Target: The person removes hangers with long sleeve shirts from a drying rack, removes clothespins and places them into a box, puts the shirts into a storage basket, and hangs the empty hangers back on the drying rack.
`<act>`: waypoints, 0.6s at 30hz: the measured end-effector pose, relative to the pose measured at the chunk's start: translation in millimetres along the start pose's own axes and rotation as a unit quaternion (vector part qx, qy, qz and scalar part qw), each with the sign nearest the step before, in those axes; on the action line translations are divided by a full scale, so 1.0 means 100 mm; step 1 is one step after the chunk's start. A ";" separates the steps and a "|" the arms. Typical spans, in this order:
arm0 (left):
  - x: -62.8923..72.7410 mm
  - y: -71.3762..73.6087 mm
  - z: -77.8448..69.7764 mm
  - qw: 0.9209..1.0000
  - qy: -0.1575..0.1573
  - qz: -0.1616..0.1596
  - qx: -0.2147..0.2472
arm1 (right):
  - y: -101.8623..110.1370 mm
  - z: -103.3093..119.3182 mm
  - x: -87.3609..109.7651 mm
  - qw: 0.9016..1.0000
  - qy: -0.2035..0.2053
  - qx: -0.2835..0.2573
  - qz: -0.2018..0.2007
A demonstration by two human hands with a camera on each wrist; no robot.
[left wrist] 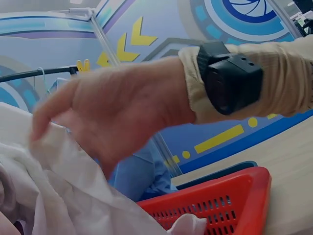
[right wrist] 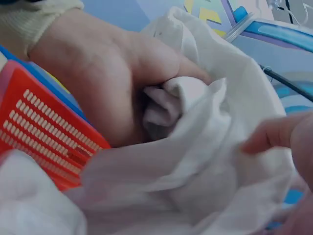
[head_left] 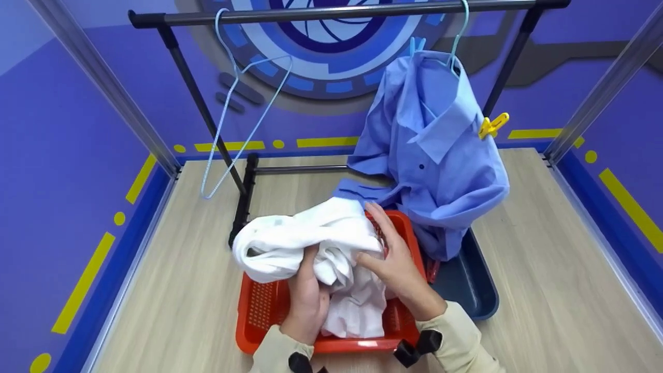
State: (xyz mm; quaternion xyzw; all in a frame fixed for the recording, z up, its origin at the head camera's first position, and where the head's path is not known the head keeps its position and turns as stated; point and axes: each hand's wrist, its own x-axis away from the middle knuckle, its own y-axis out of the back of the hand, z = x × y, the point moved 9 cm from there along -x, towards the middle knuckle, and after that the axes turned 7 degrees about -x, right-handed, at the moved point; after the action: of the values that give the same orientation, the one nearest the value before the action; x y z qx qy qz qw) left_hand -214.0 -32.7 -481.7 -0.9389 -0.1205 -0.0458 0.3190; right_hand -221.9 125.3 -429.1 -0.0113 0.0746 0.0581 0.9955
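A bunched white garment (head_left: 316,233) is held up over the red basket (head_left: 243,321), its lower folds hanging inside. My left hand (head_left: 306,305) grips it from below, thumb over the cloth; in the right wrist view the left hand (right wrist: 102,78) is curled into the folds. At the garment's right end, my right hand (head_left: 396,264) has thumb and fingers spread apart, close to or touching the cloth. The left wrist view shows that right hand (left wrist: 117,103) blurred, its fingers extended by the fabric. The garment's exact kind is hidden by its folds.
A light-blue hanger (head_left: 222,129) hangs at the rack rail's (head_left: 336,13) left. A blue shirt (head_left: 435,140) with a yellow clothespin (head_left: 493,126) hangs at the right, drooping over a dark blue tray (head_left: 484,290). Panel walls stand on both sides.
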 end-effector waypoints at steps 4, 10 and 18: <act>0.02 0.01 0.09 0.999 0.032 0.001 -0.014 | -0.13 0.15 0.01 0.991 0.048 0.103 0.068; 0.02 -0.03 0.14 0.998 0.052 0.025 -0.029 | -0.21 0.17 0.01 0.962 0.071 0.247 0.094; 0.06 -0.15 0.15 0.993 0.066 0.090 -0.047 | -0.24 0.16 -0.04 0.951 0.108 0.280 0.080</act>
State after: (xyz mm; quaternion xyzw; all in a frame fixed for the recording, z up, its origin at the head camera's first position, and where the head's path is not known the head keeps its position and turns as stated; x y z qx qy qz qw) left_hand -211.6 -10.7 -484.2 -0.9549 -0.0113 -0.0846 0.2843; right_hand -220.9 101.0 -412.4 0.2680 0.1952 0.1123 0.9367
